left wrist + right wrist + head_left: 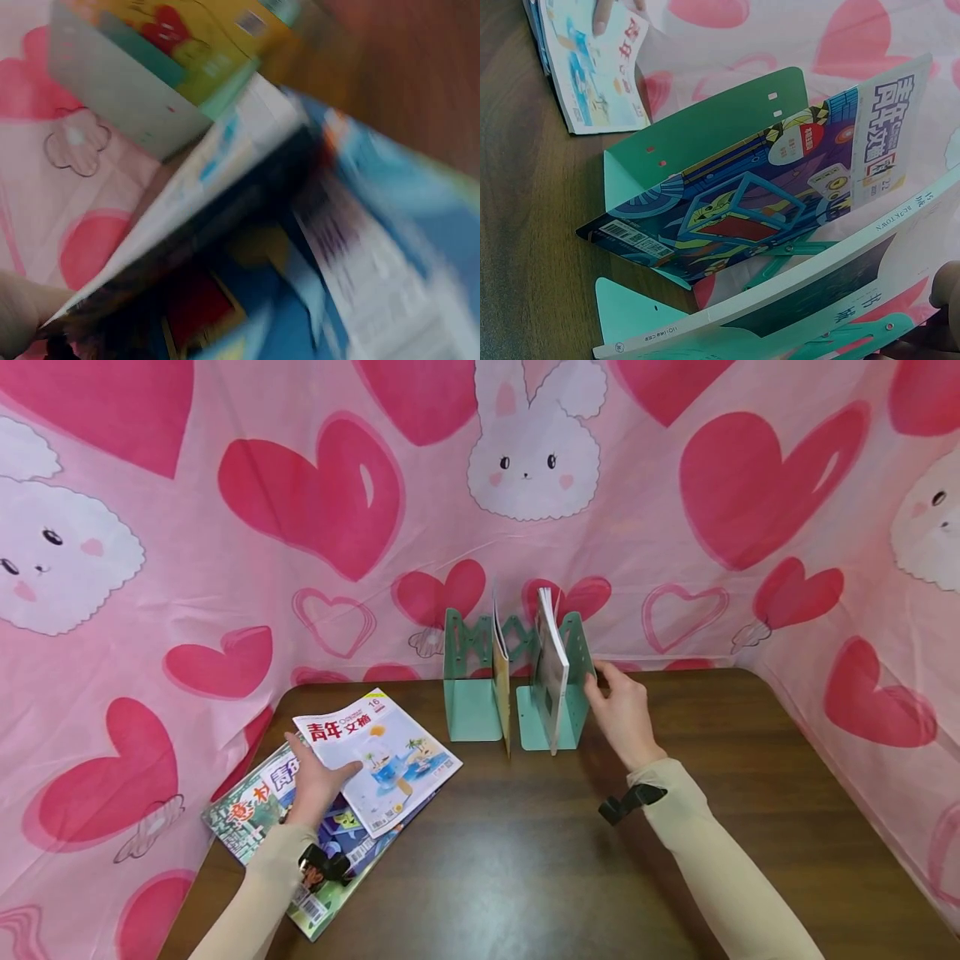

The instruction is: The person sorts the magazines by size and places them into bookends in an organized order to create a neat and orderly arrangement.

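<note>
My left hand grips a white-covered magazine by its left edge, thumb over the cover. In the left wrist view this magazine is blurred and tilted up off the pile, with the hand at its edge. Other colourful magazines lie beneath it. My right hand pinches the edge of the right plate of a green expandable bookend. Two magazines stand in the bookend: a dark blue one near the left plate and a pale one beside the right plate.
The brown wooden table carries everything. A pink cloth with hearts and rabbits hangs behind and along both sides. The bookend stands near the table's back edge, with a gap between its two upright magazines.
</note>
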Available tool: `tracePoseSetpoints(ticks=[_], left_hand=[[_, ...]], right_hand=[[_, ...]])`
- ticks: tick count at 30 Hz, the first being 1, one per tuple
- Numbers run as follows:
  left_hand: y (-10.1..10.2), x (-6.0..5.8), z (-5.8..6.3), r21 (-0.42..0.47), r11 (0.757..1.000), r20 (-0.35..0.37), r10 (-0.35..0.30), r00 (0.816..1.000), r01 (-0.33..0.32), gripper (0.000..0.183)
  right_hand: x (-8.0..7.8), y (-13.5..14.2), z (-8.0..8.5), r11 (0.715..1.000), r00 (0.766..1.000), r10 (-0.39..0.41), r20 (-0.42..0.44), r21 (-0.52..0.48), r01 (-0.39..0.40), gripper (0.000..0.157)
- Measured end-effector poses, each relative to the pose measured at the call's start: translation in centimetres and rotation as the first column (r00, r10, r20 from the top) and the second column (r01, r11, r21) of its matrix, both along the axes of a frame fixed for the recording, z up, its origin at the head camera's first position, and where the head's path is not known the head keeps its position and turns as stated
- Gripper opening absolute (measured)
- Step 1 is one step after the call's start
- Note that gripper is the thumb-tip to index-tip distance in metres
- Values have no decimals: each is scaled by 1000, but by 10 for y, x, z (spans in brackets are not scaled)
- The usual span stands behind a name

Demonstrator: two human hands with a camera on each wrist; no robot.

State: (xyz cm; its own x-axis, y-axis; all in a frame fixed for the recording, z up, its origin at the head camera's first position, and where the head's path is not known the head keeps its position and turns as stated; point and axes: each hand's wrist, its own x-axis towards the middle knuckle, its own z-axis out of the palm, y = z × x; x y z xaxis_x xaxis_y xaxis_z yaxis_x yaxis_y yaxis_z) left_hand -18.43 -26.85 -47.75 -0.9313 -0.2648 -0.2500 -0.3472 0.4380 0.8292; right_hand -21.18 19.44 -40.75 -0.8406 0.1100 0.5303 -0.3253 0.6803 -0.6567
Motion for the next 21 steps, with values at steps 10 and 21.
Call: tracePoseSetpoints(ticks=[10, 21], left_hand=[[0, 2, 0, 286, 956, -25, -58, 998, 63, 60], [3, 3, -3, 442, 894, -60, -57, 997, 78, 57]], right_hand=[[2, 0, -1, 1000, 1000, 2, -19, 1, -1, 28], [1, 0, 0, 1000, 1000, -2, -12, -6, 2, 29]])
